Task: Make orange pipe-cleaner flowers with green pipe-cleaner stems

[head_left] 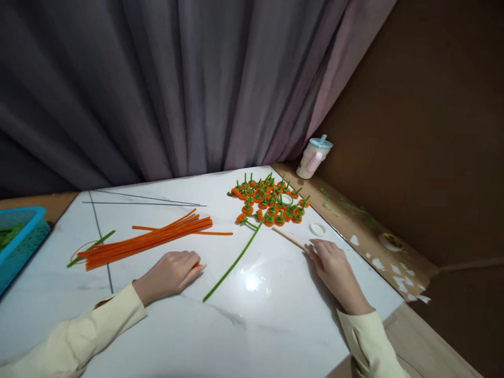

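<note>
Your left hand (173,274) closes around something orange; your right hand (332,266), well apart, fingers the wooden stick (290,238).

uneven indoor light, with a hard white glare on the bench (252,341)

the bench top is bright while the curtain (157,84) and the brown wall (444,131) fall into dimness, darkest at the left and right edges. the round reflection near the middle of the glossy surface is blown out, with a smaller streak beside it. soft shadows lie by the right hand (333,265). the wide view leans and stretches toward the borders, the sleeves looking elongated; fine detail is slightly soft.
</note>
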Motion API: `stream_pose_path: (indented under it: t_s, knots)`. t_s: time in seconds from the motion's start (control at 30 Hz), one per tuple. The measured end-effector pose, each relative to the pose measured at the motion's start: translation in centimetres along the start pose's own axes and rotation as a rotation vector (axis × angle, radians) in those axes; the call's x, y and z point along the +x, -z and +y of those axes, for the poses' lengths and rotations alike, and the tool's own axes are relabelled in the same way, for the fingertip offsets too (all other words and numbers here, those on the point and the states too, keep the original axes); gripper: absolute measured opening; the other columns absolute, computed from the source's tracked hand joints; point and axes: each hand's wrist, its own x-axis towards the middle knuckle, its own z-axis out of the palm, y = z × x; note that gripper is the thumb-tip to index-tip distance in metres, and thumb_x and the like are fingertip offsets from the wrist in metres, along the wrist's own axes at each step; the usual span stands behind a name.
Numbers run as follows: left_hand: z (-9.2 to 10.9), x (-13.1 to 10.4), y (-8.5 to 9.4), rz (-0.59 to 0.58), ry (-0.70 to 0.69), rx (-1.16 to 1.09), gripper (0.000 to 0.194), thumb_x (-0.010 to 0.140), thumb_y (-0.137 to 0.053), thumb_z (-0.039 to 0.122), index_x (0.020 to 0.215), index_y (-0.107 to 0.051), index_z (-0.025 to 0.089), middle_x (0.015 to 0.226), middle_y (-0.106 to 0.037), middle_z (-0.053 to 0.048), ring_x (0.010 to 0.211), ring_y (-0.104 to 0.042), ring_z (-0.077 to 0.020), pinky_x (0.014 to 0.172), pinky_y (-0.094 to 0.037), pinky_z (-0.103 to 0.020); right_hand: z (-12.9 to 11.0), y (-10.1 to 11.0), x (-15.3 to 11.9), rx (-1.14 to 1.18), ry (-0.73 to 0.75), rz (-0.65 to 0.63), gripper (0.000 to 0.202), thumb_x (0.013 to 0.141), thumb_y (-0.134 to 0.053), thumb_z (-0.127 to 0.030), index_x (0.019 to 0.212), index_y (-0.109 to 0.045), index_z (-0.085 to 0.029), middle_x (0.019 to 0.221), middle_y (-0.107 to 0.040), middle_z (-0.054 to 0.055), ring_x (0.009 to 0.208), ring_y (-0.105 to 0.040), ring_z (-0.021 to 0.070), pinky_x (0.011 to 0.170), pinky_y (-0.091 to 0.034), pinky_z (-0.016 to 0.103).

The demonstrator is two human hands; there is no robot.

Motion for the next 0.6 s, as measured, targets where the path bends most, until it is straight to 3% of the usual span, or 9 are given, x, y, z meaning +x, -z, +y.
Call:
stream_pose_path:
  t_s: [0.13, 0.2, 0.3, 0.43, 0.5, 0.6]
  knots:
    - [-0.3, -0.1, 0.1, -0.034, 0.025, -0.109, 0.029, 0.093, -0.033, 0.033, 0.072, -0.045, 0.018, 0.059, -0.051, 0.001, 0.051, -0.048, -0.0127, 0.051, -0.031, -0.024, -4.4, 1.4, 1.3, 0.170, 0.191, -0.096, 0.017, 0.092, -0.040, -0.022, 0.100, -0.053, -0.015, 0.103, -0.061, 0.013, 0.098, -0.054, 0.0225, 0.082, -0.045, 0.036]
    - [-0.3, -0.1, 0.2, -0.059, 0.092, -0.257, 0.029, 0.092, -0.035, 0.035, 0.071, -0.046, 0.018, 0.060, -0.051, 0.001, 0.053, -0.047, -0.0127, 0.052, -0.032, -0.024, -7.4, 1.6, 2.0, 0.235, 0.411, -0.192, 0.017, 0.092, -0.038, -0.016, 0.101, -0.053, -0.016, 0.108, -0.060, 0.011, 0.107, -0.051, 0.0190, 0.089, -0.042, 0.032]
    - [0.2, -0.1, 0.4, -0.040, 0.366, -0.694, 0.033, 0.092, -0.035, 0.042, 0.070, -0.045, 0.018, 0.064, -0.049, 0.000, 0.057, -0.047, -0.0126, 0.055, -0.038, -0.023, -11.4, 0.7, 3.1, 0.150, 0.712, -0.201, 0.023, 0.094, -0.035, -0.016, 0.110, -0.049, -0.012, 0.118, -0.056, 0.009, 0.114, -0.046, 0.0171, 0.093, -0.039, 0.028]
    - [1.1, 0.2, 0.8, 0.026, 0.769, -1.350, 0.041, 0.087, -0.040, 0.053, 0.064, -0.041, 0.018, 0.055, -0.028, 0.005, 0.046, -0.028, -0.0083, 0.041, -0.030, -0.019, -14.3, -1.2, 5.0, -0.035, 1.056, -0.206, 0.032, 0.096, -0.020, -0.014, 0.104, -0.052, -0.014, 0.093, -0.060, 0.004, 0.084, -0.053, 0.0140, 0.073, -0.042, 0.029]
    - [1.1, 0.6, 1.1, 0.037, 0.868, -1.542, 0.044, 0.079, -0.051, 0.057, 0.061, -0.043, 0.017, 0.052, -0.023, 0.006, 0.043, -0.020, -0.0063, 0.036, -0.024, -0.018, -15.0, -1.8, 6.1, -0.043, 1.106, -0.219, 0.035, 0.096, -0.019, -0.012, 0.098, -0.054, -0.016, 0.089, -0.060, 0.002, 0.081, -0.051, 0.0135, 0.071, -0.041, 0.028]
    - [0.3, 0.9, 1.3, 0.064, 1.036, -1.697, 0.048, 0.067, -0.065, 0.057, 0.054, -0.041, 0.017, 0.048, -0.026, 0.006, 0.040, -0.020, -0.0050, 0.034, -0.027, -0.018, -16.0, -1.5, 8.2, -0.055, 1.120, -0.235, 0.037, 0.095, -0.020, -0.014, 0.094, -0.057, -0.020, 0.094, -0.060, -0.002, 0.087, -0.051, 0.0121, 0.076, -0.040, 0.027]
